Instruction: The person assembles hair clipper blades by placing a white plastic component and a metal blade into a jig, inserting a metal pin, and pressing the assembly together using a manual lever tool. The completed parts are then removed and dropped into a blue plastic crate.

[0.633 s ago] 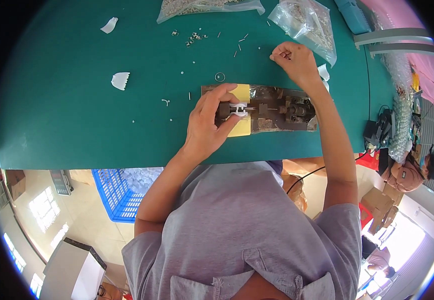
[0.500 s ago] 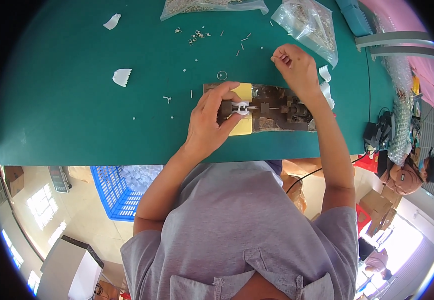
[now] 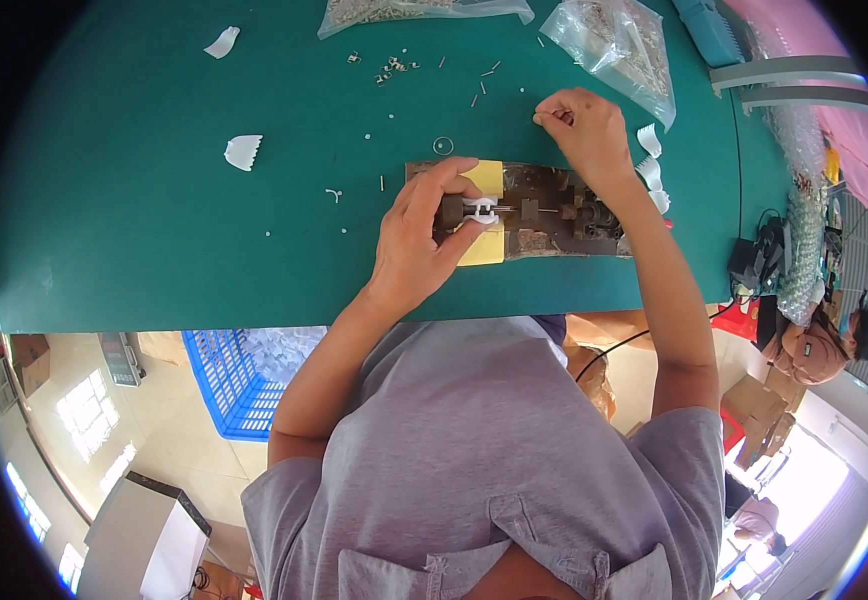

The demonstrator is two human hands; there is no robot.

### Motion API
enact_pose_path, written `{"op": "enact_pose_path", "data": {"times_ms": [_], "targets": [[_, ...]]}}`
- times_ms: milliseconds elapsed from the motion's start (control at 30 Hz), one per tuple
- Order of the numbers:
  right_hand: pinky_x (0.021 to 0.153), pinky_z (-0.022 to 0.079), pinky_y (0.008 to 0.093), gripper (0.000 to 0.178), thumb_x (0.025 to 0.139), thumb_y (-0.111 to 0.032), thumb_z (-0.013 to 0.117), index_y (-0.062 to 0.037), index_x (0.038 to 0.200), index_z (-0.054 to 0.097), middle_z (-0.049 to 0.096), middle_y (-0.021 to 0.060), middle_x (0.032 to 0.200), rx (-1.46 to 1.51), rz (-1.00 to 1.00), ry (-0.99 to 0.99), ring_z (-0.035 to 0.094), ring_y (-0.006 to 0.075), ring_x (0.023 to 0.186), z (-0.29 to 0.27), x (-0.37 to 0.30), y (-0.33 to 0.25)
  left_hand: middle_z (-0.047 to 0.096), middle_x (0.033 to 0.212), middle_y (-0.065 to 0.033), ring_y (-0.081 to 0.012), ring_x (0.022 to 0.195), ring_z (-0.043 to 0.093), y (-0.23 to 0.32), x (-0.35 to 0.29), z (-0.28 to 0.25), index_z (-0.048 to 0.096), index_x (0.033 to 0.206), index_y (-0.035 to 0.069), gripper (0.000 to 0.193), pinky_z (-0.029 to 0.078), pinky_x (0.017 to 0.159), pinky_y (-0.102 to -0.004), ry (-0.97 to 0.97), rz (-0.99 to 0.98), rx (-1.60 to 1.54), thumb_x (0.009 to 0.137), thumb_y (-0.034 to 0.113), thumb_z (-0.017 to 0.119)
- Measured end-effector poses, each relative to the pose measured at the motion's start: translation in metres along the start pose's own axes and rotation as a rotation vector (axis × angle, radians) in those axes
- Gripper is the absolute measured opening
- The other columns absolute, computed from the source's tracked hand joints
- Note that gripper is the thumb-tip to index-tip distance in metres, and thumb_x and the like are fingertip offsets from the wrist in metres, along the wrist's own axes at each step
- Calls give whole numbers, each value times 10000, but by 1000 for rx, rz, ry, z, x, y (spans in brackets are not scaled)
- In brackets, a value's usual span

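My left hand (image 3: pixel 416 240) pinches a small white plastic part (image 3: pixel 482 211) between thumb and fingers. The part sits against the left end of a dark metal jig (image 3: pixel 544 212), beside a thin rod that runs along the jig's middle. Under that end lies a yellow strip (image 3: pixel 491 248). Beyond the jig's right half, my right hand (image 3: pixel 590 138) hovers over the green table with thumb and forefinger pressed together. Whatever those fingertips hold, if anything, is too small to make out.
Small metal clips (image 3: pixel 391 70), pins (image 3: pixel 487 86) and a ring (image 3: pixel 443 146) lie beyond the jig. Two clear bags of small parts, one a bag (image 3: pixel 619 50) at right, rest at the back. White shell pieces (image 3: pixel 243 152) are scattered about. A blue basket (image 3: pixel 224 385) stands below the table edge.
My right hand has shifted slightly left, and its thumb and forefinger now point outward in a pinch. My left hand stays on the white plastic part.
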State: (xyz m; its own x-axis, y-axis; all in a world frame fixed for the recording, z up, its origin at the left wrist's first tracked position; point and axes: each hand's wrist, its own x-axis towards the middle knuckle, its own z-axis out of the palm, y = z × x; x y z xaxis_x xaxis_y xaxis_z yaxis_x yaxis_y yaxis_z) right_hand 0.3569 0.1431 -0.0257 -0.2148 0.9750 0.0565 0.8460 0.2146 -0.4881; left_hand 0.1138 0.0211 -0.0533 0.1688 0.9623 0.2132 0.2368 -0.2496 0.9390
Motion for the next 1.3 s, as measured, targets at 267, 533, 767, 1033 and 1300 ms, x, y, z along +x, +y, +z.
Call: {"op": "enact_pose_path", "data": {"times_ms": [267,533,767,1033,1300], "targets": [[740,545,349,132,962,-130,709,1,967,720,711,100,914,408,-84,-226,675,218,800,-30,-49,-73,733,1140,-49,-127,948,714,-3,0,2,565,1429,82,649,586,813,-276,25,-3,9,838,-68,788],[717,497,380,68,946,-78,712,-21,972,684,646,86,880,214,-298,-189,609,256,835,-21,-66,-88,723,1086,-58,-238,929,683,-1,1,4,559,1404,110,685,565,761,-353,29,-63,-100,789,-45,815],[717,474,391,70,925,-67,721,-26,923,665,645,84,861,177,-341,-106,591,264,810,-13,-71,-90,727,1109,-59,-88,874,713,-4,-1,4,532,1447,67,655,581,751,-244,23,-4,-41,861,-94,779],[765,514,359,129,842,8,802,-49,944,747,708,58,911,232,-289,109,630,237,859,5,-92,-89,726,1071,-26,-73,810,665,3,1,2,548,1441,78,660,550,709,-239,30,-32,-16,851,-69,805],[748,514,339,157,830,10,823,-48,953,744,707,55,915,241,-310,204,622,224,867,14,-93,-87,700,1028,-35,-73,837,665,5,5,-1,634,1313,50,500,553,701,-244,27,1,-14,857,-64,805]]}}
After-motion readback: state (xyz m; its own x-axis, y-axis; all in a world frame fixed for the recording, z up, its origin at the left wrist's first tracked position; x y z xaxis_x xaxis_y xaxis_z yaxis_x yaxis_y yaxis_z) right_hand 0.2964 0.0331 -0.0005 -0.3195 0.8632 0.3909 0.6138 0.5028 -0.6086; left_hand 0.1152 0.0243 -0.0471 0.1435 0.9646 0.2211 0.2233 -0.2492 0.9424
